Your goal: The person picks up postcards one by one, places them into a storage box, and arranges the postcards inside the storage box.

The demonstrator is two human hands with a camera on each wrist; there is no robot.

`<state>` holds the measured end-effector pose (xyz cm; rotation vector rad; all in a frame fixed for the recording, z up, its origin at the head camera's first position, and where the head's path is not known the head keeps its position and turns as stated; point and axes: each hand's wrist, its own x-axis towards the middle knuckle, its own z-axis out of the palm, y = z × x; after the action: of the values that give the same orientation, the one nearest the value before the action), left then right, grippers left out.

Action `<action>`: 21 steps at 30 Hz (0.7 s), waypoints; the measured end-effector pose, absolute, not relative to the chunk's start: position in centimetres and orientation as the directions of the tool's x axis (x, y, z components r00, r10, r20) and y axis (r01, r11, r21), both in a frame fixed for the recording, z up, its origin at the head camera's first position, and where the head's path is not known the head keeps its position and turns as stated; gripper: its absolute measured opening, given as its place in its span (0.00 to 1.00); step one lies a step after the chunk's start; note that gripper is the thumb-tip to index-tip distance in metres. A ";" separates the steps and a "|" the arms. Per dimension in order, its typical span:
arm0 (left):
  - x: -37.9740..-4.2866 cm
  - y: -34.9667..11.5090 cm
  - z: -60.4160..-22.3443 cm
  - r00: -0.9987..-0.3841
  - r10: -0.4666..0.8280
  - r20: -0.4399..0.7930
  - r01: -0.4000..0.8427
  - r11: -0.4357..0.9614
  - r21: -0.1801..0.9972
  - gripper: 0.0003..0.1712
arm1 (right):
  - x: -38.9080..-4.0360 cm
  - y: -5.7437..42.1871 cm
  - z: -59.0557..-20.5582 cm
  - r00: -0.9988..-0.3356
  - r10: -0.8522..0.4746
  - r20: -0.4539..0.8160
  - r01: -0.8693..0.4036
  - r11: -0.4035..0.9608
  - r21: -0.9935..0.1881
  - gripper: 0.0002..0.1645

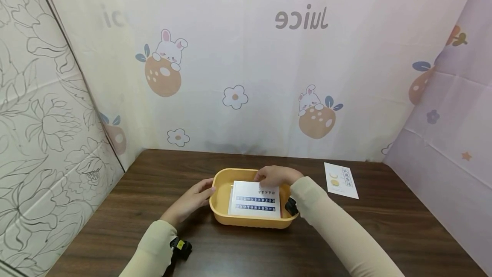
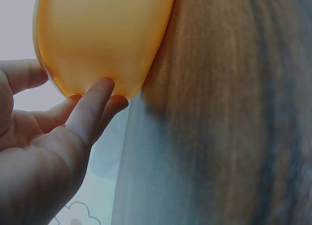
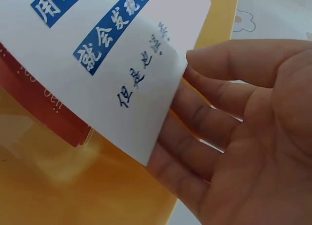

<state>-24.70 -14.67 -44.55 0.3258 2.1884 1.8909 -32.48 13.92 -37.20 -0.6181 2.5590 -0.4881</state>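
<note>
A yellow plastic basin (image 1: 251,221) stands on the table, holding a small pile of cards. On top lies a white card (image 1: 253,208) printed with blue strips and handwritten-style characters. My right hand (image 1: 276,176) reaches over the far rim and pinches this card's edge. In the right wrist view the thumb (image 3: 214,64) is at the edge and the other fingers go behind the card. A red card (image 3: 48,95) shows beneath it. My left hand (image 1: 194,200) touches the basin's left end, its extended fingers (image 2: 95,105) spread against the outer wall.
Another white card (image 1: 342,181) with yellow drawings and characters lies on the table (image 1: 392,225) to the right. A printed curtain (image 1: 238,63) hangs behind the table, and a floral sheet (image 1: 46,131) closes off the left side.
</note>
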 end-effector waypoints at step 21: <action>-24.8 -14.7 -44.7 -0.946 0.325 -0.021 0.024 0.135 0.991 0.30 | -32.1 15.5 -35.8 -0.748 -0.556 -0.362 -0.404 0.814 -0.417 0.25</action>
<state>-24.82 -14.70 -44.69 0.3432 2.1801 1.8950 -32.11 15.53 -35.80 -0.7126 2.5203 -0.4323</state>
